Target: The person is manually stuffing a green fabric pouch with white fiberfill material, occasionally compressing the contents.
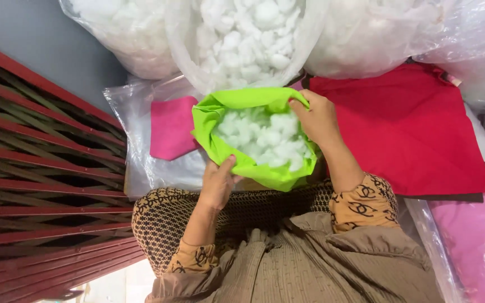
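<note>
Gripping the green cover (237, 101), stuffed with white fibrefill (265, 137), both left hand (218, 182) and right hand (318, 120) clamp its rim.

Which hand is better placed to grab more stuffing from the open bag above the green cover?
Right. The right hand grips the green cover's far rim, just below the open bag of white stuffing. The left hand holds the near rim, farther from the bag.

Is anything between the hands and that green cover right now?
Nothing visible. The left hand grips the near edge of the green cover, the right hand its far edge, with white stuffing inside.
</note>
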